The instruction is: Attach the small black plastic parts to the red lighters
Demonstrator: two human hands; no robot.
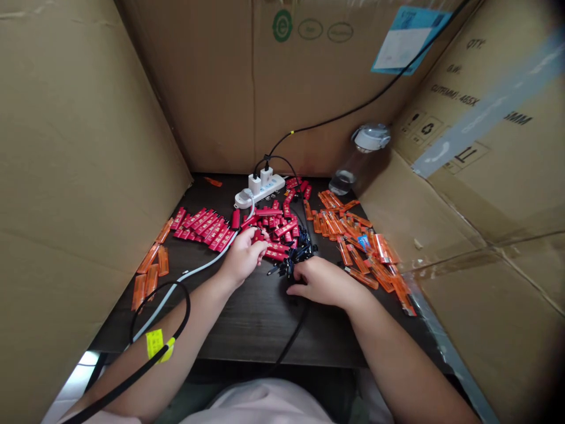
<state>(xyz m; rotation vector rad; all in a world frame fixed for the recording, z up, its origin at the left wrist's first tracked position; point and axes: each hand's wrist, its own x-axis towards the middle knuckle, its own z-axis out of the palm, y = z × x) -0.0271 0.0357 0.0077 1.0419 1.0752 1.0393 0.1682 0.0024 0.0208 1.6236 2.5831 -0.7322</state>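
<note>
My left hand [243,257] is closed, thumb against fingers, around a red lighter case [258,235] at the near edge of a heap of similar red cases [282,227]. Just to its right, my right hand [321,281] reaches into a pile of small black parts with thin leads or pins [301,252]. Its fingers curl down into the pile, and their tips are hidden, so whether they grip a part does not show. Left of the heap, more red cases [205,227] lie in slanted rows.
Clear orange lighter bodies [348,227] are spread at the right, with several more orange ones [151,277] at the left. A white power strip [260,191] with plugs and cables stands behind. A water bottle [351,162] leans near the cardboard walls [212,88]. A black cable [188,312] loops over my left forearm.
</note>
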